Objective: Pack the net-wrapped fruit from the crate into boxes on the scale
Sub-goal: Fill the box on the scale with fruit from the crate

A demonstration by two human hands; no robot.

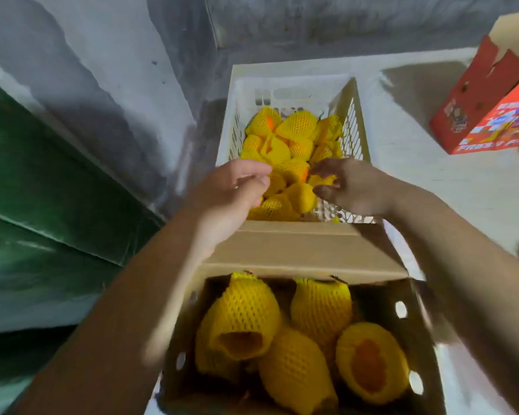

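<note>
Reaching over the crate [291,82], I have both hands above the fruit [285,136]: left hand [237,187] loosely curled and empty, right hand [351,184] seemingly touching a netted piece directly below. The box [306,253] sits nearer me, partly filled.

Head view, downward (close, wide-angle)
</note>
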